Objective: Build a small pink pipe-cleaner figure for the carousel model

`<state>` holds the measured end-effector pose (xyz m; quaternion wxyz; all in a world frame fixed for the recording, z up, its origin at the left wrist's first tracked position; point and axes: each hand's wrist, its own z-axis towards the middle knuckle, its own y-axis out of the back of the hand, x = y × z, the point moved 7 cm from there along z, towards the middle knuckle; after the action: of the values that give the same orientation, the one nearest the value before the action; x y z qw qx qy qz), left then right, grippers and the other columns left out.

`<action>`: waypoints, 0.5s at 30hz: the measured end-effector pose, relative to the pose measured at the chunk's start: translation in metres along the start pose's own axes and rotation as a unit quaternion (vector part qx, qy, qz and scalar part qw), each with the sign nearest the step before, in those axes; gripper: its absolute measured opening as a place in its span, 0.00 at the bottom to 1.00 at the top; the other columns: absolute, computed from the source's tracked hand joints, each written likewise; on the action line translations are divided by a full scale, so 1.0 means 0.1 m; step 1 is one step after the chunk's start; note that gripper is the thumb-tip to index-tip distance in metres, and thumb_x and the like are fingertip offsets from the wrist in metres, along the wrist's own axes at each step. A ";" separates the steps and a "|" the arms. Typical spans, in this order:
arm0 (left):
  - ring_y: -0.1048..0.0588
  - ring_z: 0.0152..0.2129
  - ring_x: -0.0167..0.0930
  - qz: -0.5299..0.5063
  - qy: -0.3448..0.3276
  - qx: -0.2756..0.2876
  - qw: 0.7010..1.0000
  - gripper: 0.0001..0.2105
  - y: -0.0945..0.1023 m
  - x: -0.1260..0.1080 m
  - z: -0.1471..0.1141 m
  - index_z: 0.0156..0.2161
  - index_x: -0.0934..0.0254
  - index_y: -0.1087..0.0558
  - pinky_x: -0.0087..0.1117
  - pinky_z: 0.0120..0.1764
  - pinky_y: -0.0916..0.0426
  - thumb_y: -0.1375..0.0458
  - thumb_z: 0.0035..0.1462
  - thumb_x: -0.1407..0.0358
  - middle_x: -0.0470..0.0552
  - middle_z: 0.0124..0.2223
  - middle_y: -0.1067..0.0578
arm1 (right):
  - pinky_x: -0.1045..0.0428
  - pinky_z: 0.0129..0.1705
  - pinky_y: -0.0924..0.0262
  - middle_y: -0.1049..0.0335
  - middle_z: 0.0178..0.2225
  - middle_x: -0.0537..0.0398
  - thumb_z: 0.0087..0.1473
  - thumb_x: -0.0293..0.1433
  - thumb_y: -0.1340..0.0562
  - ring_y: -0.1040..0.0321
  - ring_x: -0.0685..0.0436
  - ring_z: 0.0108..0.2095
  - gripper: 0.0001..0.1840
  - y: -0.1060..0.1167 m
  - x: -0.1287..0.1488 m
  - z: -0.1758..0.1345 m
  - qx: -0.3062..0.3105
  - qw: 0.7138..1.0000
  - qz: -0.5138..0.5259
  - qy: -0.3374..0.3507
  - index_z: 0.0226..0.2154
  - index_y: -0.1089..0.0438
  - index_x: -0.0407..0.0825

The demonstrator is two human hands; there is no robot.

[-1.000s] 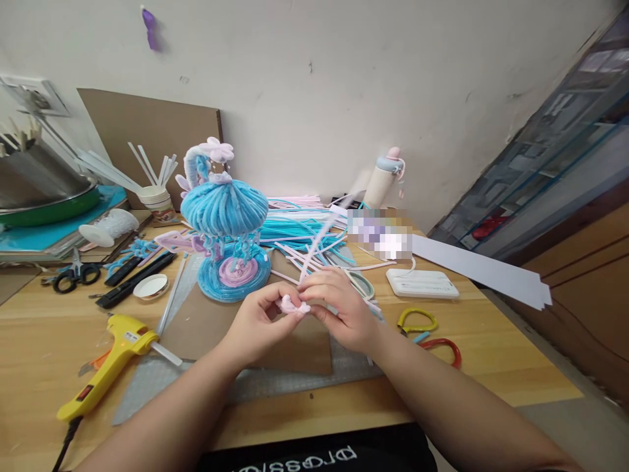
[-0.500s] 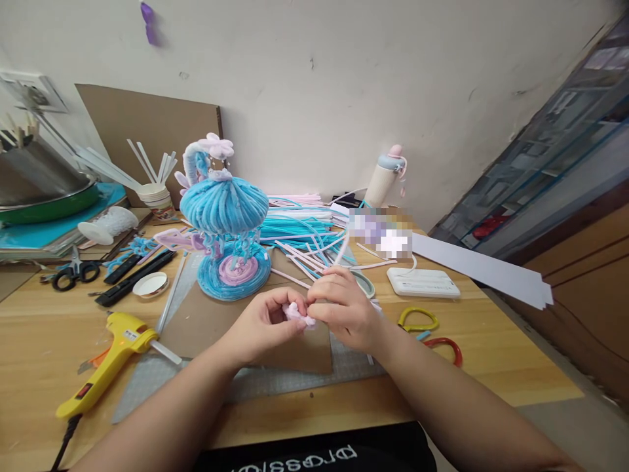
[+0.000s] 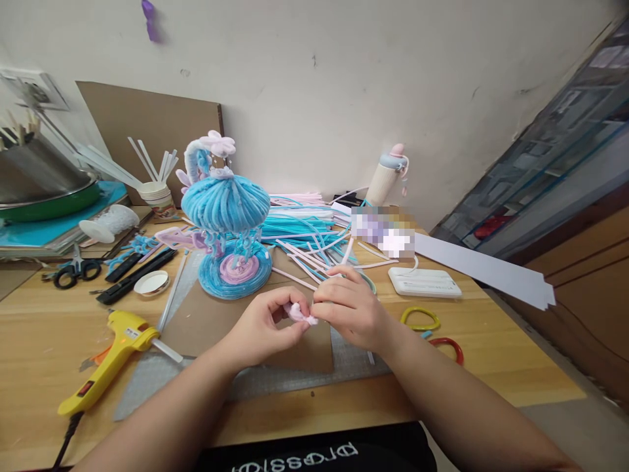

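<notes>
For this fine work, the left hand (image 3: pixel 268 324), pinching the small, fuzzy, pale-pink chenille piece (image 3: pixel 299 313), should hold firm without crushing the pile, leaving the right hand (image 3: pixel 356 305), its fingers closed at the piece's three-o'clock end, to make small moves. The piece hangs over the flat brown cardboard sheet (image 3: pixel 201 321), at five o'clock from the fuzzy blue jellyfish-shaped ornament (image 3: pixel 226 204). Since a second ago, the right hand has rolled knuckles-up, hiding its thumb.
</notes>
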<state>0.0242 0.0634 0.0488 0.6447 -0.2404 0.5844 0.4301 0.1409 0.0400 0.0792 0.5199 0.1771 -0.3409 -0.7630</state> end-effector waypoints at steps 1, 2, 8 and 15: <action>0.35 0.27 0.25 0.005 0.002 0.000 1.000 0.02 0.00 0.00 0.00 0.32 0.66 0.33 0.27 0.33 0.39 0.43 0.51 0.72 0.47 0.30 0.33 | 0.45 0.51 0.47 0.29 0.32 0.57 0.55 0.21 0.45 0.36 0.50 0.35 0.09 0.01 0.00 0.00 -0.003 1.000 -0.003 0.000 0.34 0.33 0.50; 0.35 0.28 0.26 0.012 0.000 0.002 1.000 0.02 0.00 -0.01 0.00 0.32 0.66 0.33 0.27 0.33 0.39 0.43 0.51 0.72 0.47 0.30 0.32 | 0.45 0.52 0.47 0.29 0.33 0.57 0.54 0.22 0.44 0.35 0.50 0.35 0.08 0.02 0.00 0.01 -0.003 1.000 -0.005 -0.001 0.34 0.33 0.49; 0.35 0.27 0.26 0.052 -0.043 0.000 0.998 0.04 0.01 -0.08 -0.01 0.29 0.66 0.33 0.27 0.33 0.38 0.45 0.49 0.76 0.47 0.29 0.33 | 0.43 0.56 0.49 0.27 0.36 0.56 0.53 0.22 0.42 0.33 0.50 0.37 0.07 0.00 0.02 0.02 0.020 1.000 0.005 0.003 0.35 0.34 0.49; 0.35 0.27 0.26 0.076 -0.055 -0.006 0.996 0.03 0.00 -0.08 -0.01 0.29 0.65 0.33 0.27 0.32 0.37 0.45 0.49 0.74 0.47 0.29 0.32 | 0.45 0.55 0.50 0.29 0.34 0.58 0.53 0.22 0.43 0.35 0.51 0.35 0.08 0.00 0.02 0.01 0.031 1.000 0.003 0.002 0.35 0.34 0.50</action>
<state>0.0237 0.0603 0.0565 0.6397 -0.1752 0.5621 0.4941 0.1394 0.0381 0.0801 0.5170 0.1935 -0.3640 -0.7501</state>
